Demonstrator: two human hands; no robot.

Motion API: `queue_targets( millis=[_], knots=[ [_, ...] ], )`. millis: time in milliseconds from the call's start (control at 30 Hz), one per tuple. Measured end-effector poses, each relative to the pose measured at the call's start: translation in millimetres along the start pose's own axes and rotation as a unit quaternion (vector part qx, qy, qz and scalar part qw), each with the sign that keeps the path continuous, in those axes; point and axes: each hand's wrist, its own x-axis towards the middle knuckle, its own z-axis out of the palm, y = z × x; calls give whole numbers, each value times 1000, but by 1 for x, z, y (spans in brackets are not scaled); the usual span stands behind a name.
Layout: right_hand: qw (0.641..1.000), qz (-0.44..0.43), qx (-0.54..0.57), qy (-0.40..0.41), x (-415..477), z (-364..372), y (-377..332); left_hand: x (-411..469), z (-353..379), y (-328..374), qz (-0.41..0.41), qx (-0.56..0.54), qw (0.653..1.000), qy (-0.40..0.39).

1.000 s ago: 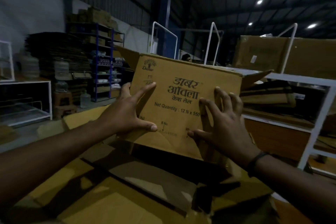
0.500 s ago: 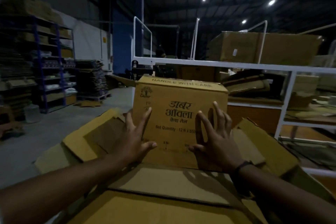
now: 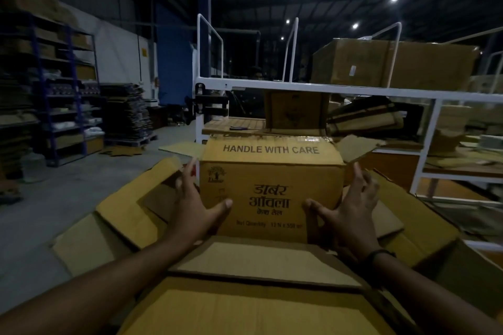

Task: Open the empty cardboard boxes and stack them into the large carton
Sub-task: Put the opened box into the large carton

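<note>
A brown cardboard box (image 3: 272, 171) printed "HANDLE WITH CARE" stands upright inside the large carton (image 3: 122, 215), whose flaps are spread outward. My left hand (image 3: 193, 207) lies flat against the box's left side with the thumb on the front face. My right hand (image 3: 351, 209) is at the box's right side, fingers straight and spread, thumb touching the front. Another cardboard box (image 3: 261, 261) lies in the carton in front of it, just below my wrists.
A white metal frame table (image 3: 326, 90) stands right behind the carton, holding cardboard pieces and a big brown carton (image 3: 394, 65). Blue shelving (image 3: 68, 95) and a pallet of flattened cartons (image 3: 125, 114) line the left wall across open grey floor.
The box came down from a raised, tilted position and now stands level in the large carton. Both hands slid from its front face out to its two sides.
</note>
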Motion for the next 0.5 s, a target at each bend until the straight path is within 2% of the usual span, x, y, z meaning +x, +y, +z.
queue_targets(
  millis=[100, 167, 233, 300, 367, 433, 467, 500],
  knots=[
    [1000, -11, 14, 25, 9, -3, 1, 4, -1, 12, 9, -48, 997, 63],
    [998, -30, 29, 52, 13, -7, -2, 4, -2, 18, 19, -33, 996, 85],
    [995, -47, 20, 86, 17, -13, -9, 3, -3, 22, 27, 43, 992, 112],
    [985, -118, -41, 120, 20, -17, -16, 6, -7, 22, 63, 162, 979, 111],
    [970, -198, -124, 67, 23, -18, -22, 12, -13, 22, 176, 324, 927, 67],
    [951, -208, -219, -65, 23, -13, -27, 18, -14, 19, 266, 437, 859, -2],
    [942, -184, -254, -119, 21, -8, -27, 19, -13, 18, 265, 453, 850, -47],
    [938, -144, -274, -157, 19, -3, -25, 20, -11, 17, 230, 449, 858, -94]
  ],
)
